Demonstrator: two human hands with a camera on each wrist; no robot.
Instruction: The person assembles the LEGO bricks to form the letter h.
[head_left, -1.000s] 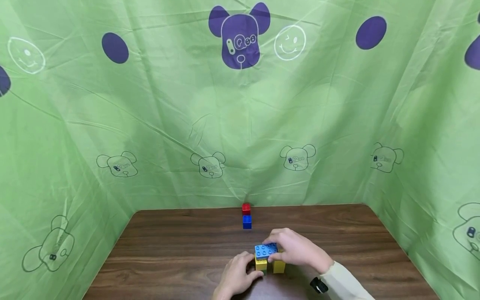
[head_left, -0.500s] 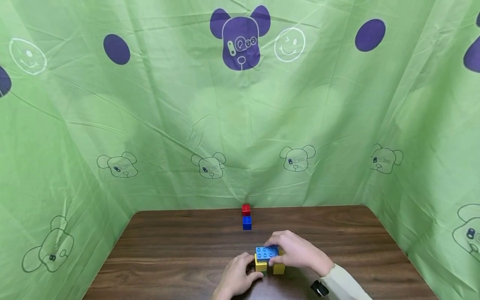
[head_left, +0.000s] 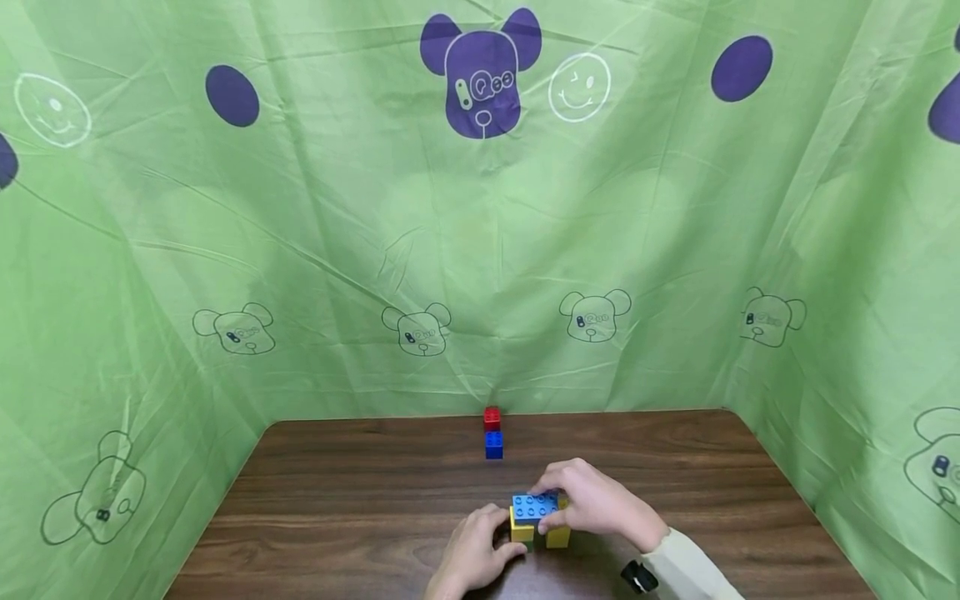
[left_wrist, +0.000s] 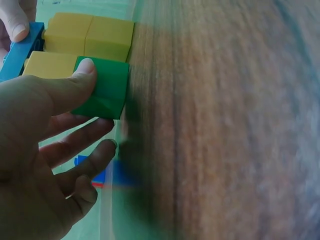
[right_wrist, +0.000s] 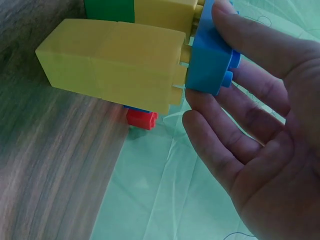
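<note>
In the head view, a light-blue building brick (head_left: 528,507) lies across the tops of two short stacks. My right hand (head_left: 596,502) pinches its right part between thumb and fingers. The right stack is of two yellow bricks (right_wrist: 132,62); their top studs show in a gap below the blue brick in the right wrist view. The left stack has a yellow brick (left_wrist: 50,65) over a green brick (left_wrist: 111,90). My left hand (head_left: 476,552) grips this left stack near its base, the thumb pressed on the green brick and fingers behind it.
Towards the back edge of the wooden table (head_left: 360,492) stand a dark-blue brick (head_left: 493,447) and, behind it, a red brick (head_left: 492,418). A green printed cloth (head_left: 480,217) hangs around the back and sides.
The light-blue brick has shifted slightly right and towards me or downwards, with my right hand on it. My left hand has stayed in place on the left stack.
</note>
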